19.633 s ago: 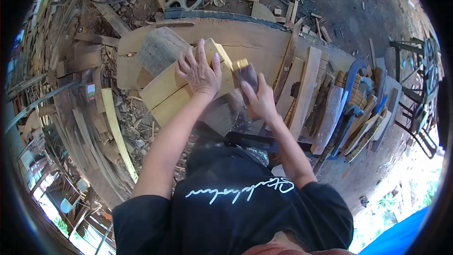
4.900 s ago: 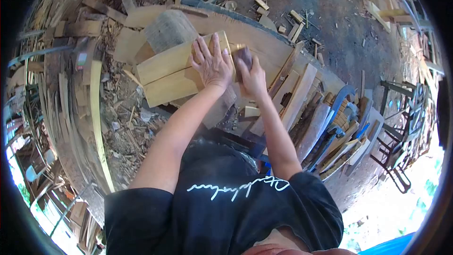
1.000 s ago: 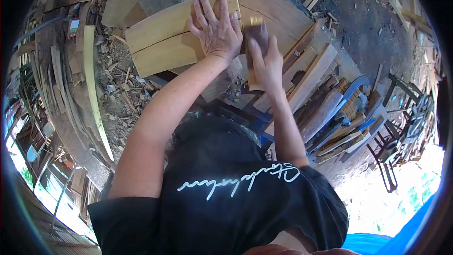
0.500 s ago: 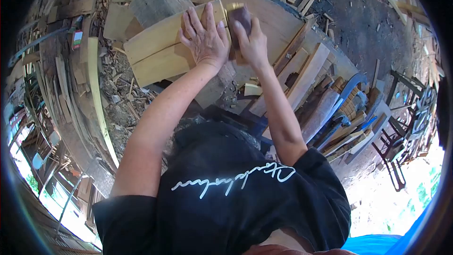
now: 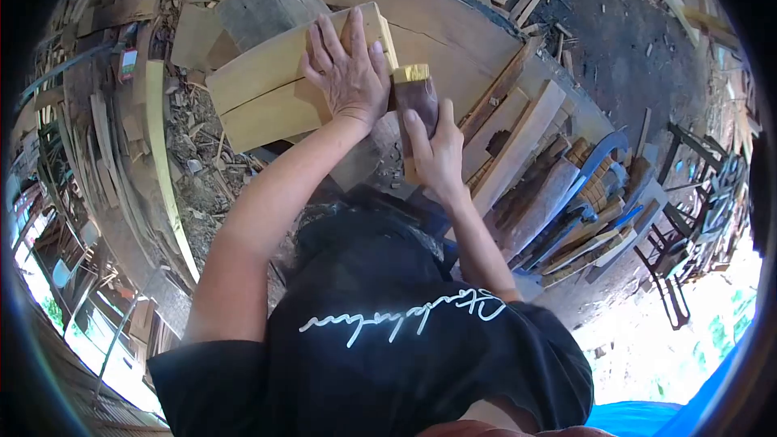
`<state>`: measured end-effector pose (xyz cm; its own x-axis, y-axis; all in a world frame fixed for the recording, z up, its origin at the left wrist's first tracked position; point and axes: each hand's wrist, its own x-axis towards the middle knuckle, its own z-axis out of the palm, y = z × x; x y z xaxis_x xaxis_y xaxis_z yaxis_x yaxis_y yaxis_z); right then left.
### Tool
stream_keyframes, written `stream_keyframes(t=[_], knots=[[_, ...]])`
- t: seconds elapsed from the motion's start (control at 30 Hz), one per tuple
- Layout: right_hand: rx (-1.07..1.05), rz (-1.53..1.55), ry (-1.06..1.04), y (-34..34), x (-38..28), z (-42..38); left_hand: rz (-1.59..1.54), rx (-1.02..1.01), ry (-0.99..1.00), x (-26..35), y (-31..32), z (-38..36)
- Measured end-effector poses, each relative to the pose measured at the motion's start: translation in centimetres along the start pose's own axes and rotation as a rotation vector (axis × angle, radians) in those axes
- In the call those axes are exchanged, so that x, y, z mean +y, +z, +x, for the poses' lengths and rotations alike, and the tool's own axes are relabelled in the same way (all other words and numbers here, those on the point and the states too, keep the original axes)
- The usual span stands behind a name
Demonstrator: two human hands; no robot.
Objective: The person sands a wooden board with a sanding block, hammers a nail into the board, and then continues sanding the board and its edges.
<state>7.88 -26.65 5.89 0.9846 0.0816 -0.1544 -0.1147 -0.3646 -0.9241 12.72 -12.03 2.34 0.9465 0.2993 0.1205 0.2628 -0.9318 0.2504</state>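
Observation:
My left hand (image 5: pixel 353 81) lies flat, fingers spread, on a pale wooden piece (image 5: pixel 275 89) with a dark seam along its length. In my right hand (image 5: pixel 441 150) is a sanding block (image 5: pixel 418 97), a yellowish wood block wrapped in dark brown paper. My thumb and fingers close round its sides. The block's upper end sits beside the near right corner of the wooden piece, below its right edge. Behind the piece leans a grey weathered board (image 5: pixel 271 4).
A curved wooden work surface (image 5: pixel 453 12) runs behind the piece. To the right, planks (image 5: pixel 518 142) lie beside a blue-handled saw (image 5: pixel 595 158) and several tools. A long pale strip (image 5: pixel 159 146) and wood scraps cover the left side. Shavings litter the ground.
My right hand has drawn the sanding block down toward my body, along and past the right edge of the wooden piece. My left hand stays spread on the piece, which has shifted slightly.

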Motion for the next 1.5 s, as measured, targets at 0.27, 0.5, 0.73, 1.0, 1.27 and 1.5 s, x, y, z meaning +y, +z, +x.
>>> stream_keyframes(t=[0.27, 0.5, 0.73, 1.0, 1.27, 1.5], knots=[[-0.029, -0.002, 0.135, 1.0, 1.3, 3.2, 0.005, -0.006, 0.016, -0.2, -0.1, -0.1], [-0.062, -0.088, 0.181, 2.0, 2.0, 6.8, 0.076, 0.019, 0.038, 0.0, -0.1, -0.2], [0.017, 0.066, 0.090, 0.1, 0.9, -0.6, 0.015, -0.017, 0.022, -0.1, -0.1, -0.2], [-0.033, -0.010, 0.151, 0.8, 1.6, 3.6, 0.052, 0.031, 0.044, -0.2, -0.1, -0.1], [0.006, -0.065, 0.055, 2.4, 1.5, 8.5, -0.010, -0.015, 0.015, -0.2, 0.0, -0.1], [0.038, 0.086, 0.113, 0.4, 2.2, -1.2, 0.068, 0.038, 0.047, -0.2, 0.2, -0.3]])
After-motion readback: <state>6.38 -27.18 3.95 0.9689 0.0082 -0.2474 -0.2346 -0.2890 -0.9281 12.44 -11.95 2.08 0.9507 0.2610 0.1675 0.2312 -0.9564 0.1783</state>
